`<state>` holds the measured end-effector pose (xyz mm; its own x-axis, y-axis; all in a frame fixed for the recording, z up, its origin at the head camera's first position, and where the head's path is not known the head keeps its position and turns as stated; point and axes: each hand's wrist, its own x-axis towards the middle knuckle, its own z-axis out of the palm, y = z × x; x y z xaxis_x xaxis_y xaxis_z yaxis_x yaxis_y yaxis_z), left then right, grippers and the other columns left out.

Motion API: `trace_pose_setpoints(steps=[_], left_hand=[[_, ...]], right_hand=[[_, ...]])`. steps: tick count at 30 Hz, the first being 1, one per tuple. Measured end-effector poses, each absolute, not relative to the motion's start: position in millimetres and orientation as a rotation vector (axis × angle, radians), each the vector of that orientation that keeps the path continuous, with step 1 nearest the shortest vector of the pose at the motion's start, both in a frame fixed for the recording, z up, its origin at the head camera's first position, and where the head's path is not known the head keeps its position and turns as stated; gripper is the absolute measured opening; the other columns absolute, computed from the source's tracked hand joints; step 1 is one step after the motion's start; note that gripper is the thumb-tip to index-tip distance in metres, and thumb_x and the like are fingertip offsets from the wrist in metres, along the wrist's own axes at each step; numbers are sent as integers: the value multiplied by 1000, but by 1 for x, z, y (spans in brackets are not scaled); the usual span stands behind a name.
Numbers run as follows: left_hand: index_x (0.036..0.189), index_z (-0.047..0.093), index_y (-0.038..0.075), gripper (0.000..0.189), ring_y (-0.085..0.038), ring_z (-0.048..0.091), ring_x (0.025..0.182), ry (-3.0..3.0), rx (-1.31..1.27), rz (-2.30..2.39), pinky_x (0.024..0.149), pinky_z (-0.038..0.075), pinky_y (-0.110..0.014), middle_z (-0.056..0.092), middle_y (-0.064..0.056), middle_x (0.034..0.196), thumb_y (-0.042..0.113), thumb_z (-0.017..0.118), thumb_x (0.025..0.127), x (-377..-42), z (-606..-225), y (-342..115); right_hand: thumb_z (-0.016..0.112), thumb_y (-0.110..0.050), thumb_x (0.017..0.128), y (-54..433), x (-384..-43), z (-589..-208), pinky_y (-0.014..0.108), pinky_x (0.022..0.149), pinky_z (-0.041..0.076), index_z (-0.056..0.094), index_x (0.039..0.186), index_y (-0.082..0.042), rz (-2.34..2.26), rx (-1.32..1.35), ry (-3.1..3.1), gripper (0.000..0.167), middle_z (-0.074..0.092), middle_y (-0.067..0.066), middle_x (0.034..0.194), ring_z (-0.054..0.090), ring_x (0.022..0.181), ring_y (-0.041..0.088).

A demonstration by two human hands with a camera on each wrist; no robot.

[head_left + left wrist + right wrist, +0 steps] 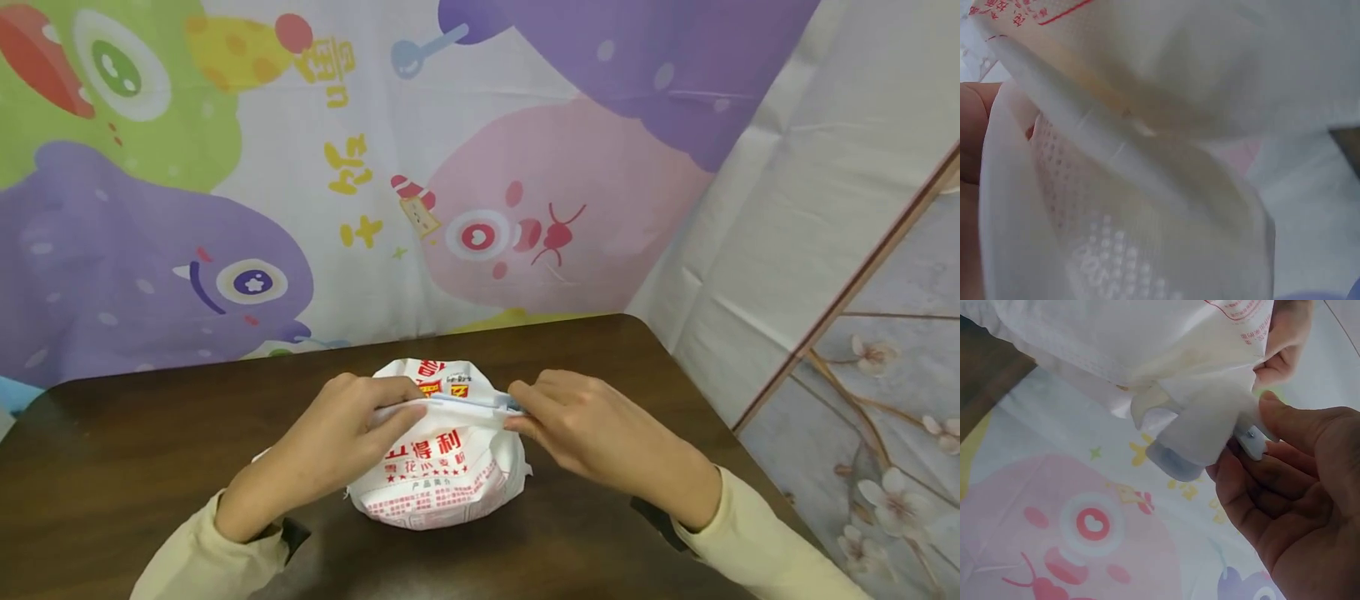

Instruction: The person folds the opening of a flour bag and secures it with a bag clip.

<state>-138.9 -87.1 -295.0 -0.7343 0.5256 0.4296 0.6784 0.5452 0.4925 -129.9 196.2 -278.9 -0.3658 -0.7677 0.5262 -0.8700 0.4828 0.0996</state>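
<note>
A white flour bag (442,467) with red print sits on the brown table, its top folded over. A pale blue and white bag clip (468,402) lies along the fold. My left hand (337,433) pinches the left end of the fold between thumb and fingers. At the other end my right hand (592,417) pinches the clip and the bag's edge. In the right wrist view the clip's grey-blue end (1175,464) sticks out beside the right hand (1297,481). White bag plastic (1147,244) fills most of the left wrist view, with fingers (972,137) at its edge.
The dark brown table (150,467) has its far edge against a cloth backdrop (390,275) with cartoon monsters. A flower-patterned panel (885,417) stands along the right side. Dark straps (660,523) circle the wrists below the light sleeves.
</note>
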Motion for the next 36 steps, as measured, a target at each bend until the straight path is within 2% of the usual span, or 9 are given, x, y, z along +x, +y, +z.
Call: trace_pose_setpoints(steps=[5, 9, 12, 15, 18, 24, 27, 30, 36], left_hand=[[97, 73, 15, 5, -1, 51, 64, -2533, -1036, -855, 62, 49, -25, 64, 14, 78, 16, 70, 93, -130, -301, -92], [106, 73, 12, 17, -8, 65, 88, -2422, -1069, -744, 78, 56, -34, 71, 5, 100, 16, 73, 90, -119, -305, -100], [107, 73, 13, 21, -15, 63, 109, -2350, -1049, -701, 88, 54, -39, 68, 2, 115, 19, 76, 87, -113, -305, -109], [112, 72, 16, 28, -15, 59, 116, -2351, -1010, -679, 92, 51, -40, 65, 3, 123, 24, 77, 87, -107, -305, -120], [118, 70, 21, 33, -14, 61, 115, -2381, -962, -658, 91, 50, -39, 65, 6, 125, 28, 78, 86, -101, -305, -130], [119, 70, 19, 33, -15, 64, 111, -2371, -958, -622, 87, 53, -42, 68, 6, 120, 24, 76, 88, -99, -306, -133], [115, 71, 15, 30, -16, 66, 106, -2324, -965, -589, 85, 54, -42, 70, 4, 114, 19, 77, 86, -100, -308, -130], [111, 71, 12, 26, -17, 67, 102, -2273, -970, -560, 82, 54, -41, 71, 1, 109, 16, 75, 86, -100, -308, -129], [107, 71, 8, 20, -21, 67, 99, -2230, -981, -500, 77, 53, -41, 72, -2, 102, 23, 60, 100, -100, -307, -122]], right_hand=[[56, -32, 103, 197, -130, -280, 17, 59, 41, 62, 105, -8, 337, 1330, -2313, 25, 49, -8, 74, 44, 65, 3], [62, -32, 100, 200, -132, -284, 19, 63, 46, 66, 111, -10, 490, 1296, -2327, 25, 58, -8, 85, 49, 72, 2], [65, -30, 98, 201, -134, -285, 21, 66, 48, 67, 112, -10, 555, 1295, -2312, 24, 62, -8, 92, 52, 77, 2], [68, -28, 96, 201, -135, -283, 21, 67, 47, 66, 113, -11, 582, 1297, -2296, 24, 62, -8, 94, 52, 78, 2], [72, -24, 93, 203, -136, -279, 20, 66, 45, 66, 115, -10, 600, 1293, -2277, 26, 63, -8, 95, 52, 77, 3], [69, -28, 95, 198, -130, -267, 34, 97, 40, 67, 114, -5, 523, 1309, -2240, 30, 67, -3, 104, 61, 96, 16], [65, -29, 97, 185, -122, -260, 42, 106, 36, 67, 113, -4, 416, 1321, -2187, 30, 67, 2, 106, 60, 104, 23], [66, -25, 94, 165, -112, -254, 45, 109, 36, 67, 111, -4, 257, 1322, -2127, 26, 66, 6, 105, 60, 106, 27], [73, -21, 87, 127, -107, -255, 39, 102, 42, 63, 109, -7, 10, 1362, -2146, 29, 66, 4, 101, 59, 104, 26]])
